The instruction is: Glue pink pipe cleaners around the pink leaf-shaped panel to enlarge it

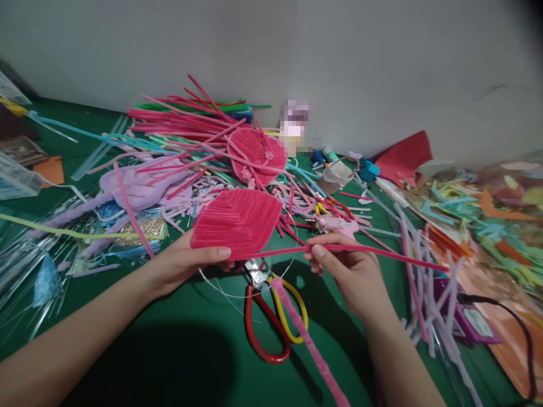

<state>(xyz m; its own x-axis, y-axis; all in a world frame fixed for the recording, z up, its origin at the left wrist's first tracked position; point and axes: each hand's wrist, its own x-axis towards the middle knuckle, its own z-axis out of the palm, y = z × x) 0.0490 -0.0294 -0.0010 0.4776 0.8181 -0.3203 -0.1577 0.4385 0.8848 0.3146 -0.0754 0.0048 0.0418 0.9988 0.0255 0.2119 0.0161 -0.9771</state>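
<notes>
A leaf-shaped piece (240, 217) built from rows of red-pink pipe cleaners is held by my left hand (186, 260), its thumb pressed on the lower edge. Along that edge a long red-pink pipe cleaner (373, 249) stretches to the right. My right hand (343, 265) pinches it between thumb and fingers, a short way from the leaf. Below the leaf lie red-handled pliers (267, 328) and a yellow-handled tool (294, 311), their upper parts partly hidden. A wrapped pink stem (311, 345) crosses the yellow handle, and thin wire (224, 294) loops beside it.
Behind my hands lie a pile of pink pipe cleaners (178, 121), a round red piece (257, 155) and a lilac pipe-cleaner shape (144, 183). At right are lilac strips (436, 311), a purple device (470, 322) with a black cable, and bags of coloured scraps (504, 226). A grey wall (271, 51) bounds the green table.
</notes>
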